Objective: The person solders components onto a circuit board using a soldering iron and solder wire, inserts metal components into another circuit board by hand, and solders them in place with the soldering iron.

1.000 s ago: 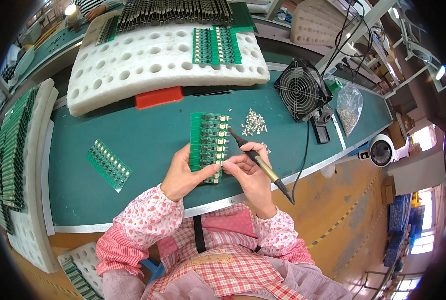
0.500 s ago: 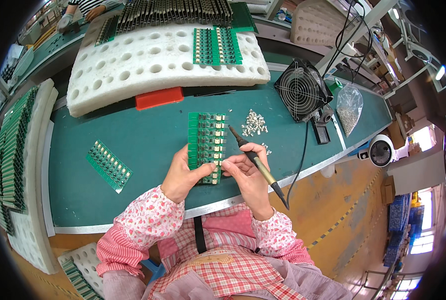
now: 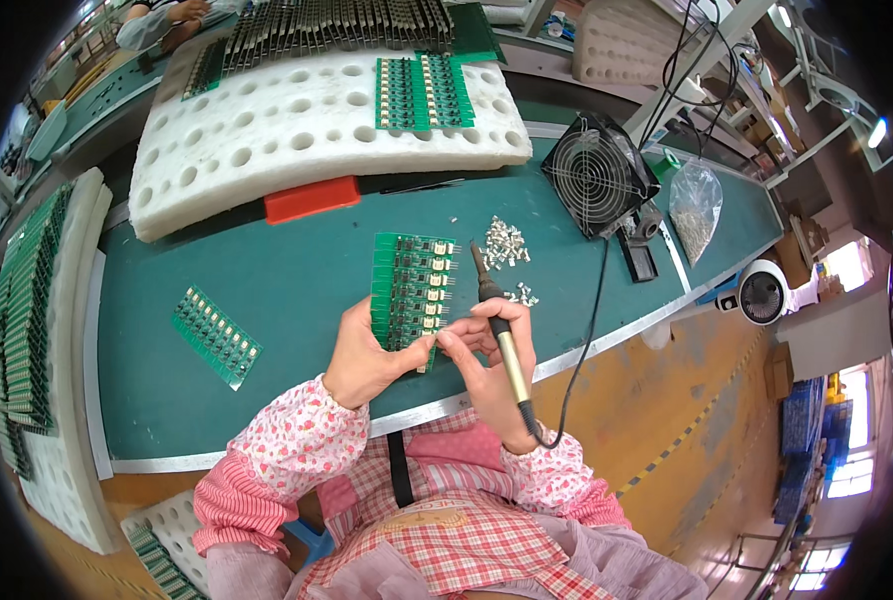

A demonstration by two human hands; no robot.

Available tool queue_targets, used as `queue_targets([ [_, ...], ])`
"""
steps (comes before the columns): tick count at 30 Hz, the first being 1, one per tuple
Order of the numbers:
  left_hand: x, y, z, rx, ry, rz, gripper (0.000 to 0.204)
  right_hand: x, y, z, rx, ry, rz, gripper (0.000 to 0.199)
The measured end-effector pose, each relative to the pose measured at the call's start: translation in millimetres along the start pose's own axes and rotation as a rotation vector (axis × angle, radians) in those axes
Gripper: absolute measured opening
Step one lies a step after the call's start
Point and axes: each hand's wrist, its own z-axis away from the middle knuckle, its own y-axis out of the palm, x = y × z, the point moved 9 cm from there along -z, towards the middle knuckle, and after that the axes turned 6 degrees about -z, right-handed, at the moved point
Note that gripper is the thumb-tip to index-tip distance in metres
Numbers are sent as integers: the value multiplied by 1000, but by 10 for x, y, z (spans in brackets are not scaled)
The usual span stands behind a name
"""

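Note:
My left hand (image 3: 364, 352) is closed on the near part of a green circuit board panel (image 3: 386, 270), its thumb lying across the board's right side. White connectors and dark chips run in rows along that panel, with thin pins at the right edge. A soldering iron (image 3: 506, 345) rests in my right hand (image 3: 496, 380), tip pointing away from me. The thumb and forefinger of that hand pinch at the board's right edge near my left thumb; whatever small part they hold is too hidden to make out. Small white connectors (image 3: 506, 243) lie piled just beyond the iron's tip.
Another board panel (image 3: 216, 337) lies at left on the green table (image 3: 296, 280). A foam block (image 3: 256, 130) carrying boards, a red tray (image 3: 312, 200), a black fan (image 3: 598, 175) and a bag of parts (image 3: 695, 210) stand farther back. The iron's cable (image 3: 588, 350) trails right.
The soldering iron has swung more upright in my right hand, its back end dropping toward my wrist. Both hands stay at the board, which has shifted slightly. My right fingertips moved closer to my left thumb.

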Motion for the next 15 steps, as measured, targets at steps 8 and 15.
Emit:
queue_targets([
  [8, 103, -168, 10, -130, -71, 39, 28, 162, -435, -161, -132, -147, 359, 26],
  [15, 179, -226, -40, -150, -195, 208, 27, 174, -862, -160, -57, -335, 741, 28],
])
